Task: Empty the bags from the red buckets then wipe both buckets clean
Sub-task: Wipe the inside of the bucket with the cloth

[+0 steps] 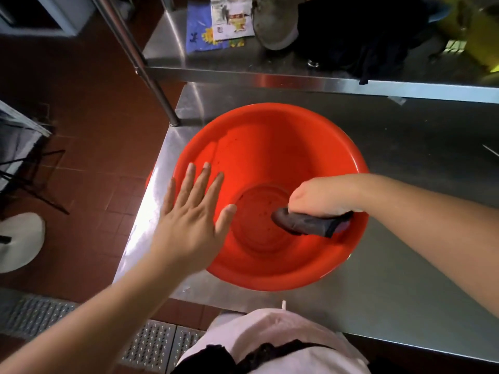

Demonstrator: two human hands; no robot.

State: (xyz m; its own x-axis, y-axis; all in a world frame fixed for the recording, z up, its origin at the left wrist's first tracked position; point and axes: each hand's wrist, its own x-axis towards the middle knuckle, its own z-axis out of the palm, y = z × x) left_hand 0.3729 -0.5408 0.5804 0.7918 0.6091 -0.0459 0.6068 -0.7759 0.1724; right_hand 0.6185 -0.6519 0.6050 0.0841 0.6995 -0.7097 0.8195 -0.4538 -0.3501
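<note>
One red bucket stands on the steel table, near its left edge, and holds no bag. Dark specks dot its inner wall and floor. My right hand is down inside the bucket and grips a dark grey cloth, which lies against the lower right wall beside the round floor. My left hand is spread flat, fingers straight, over the bucket's left rim; whether it touches the rim I cannot tell. A second red bucket is not in view.
A steel shelf runs above the table's back, carrying colourful packets, a grey bowl-like thing, dark cloth and something yellow. A shelf post rises at the table's left. Red tile floor and metal grating lie to the left.
</note>
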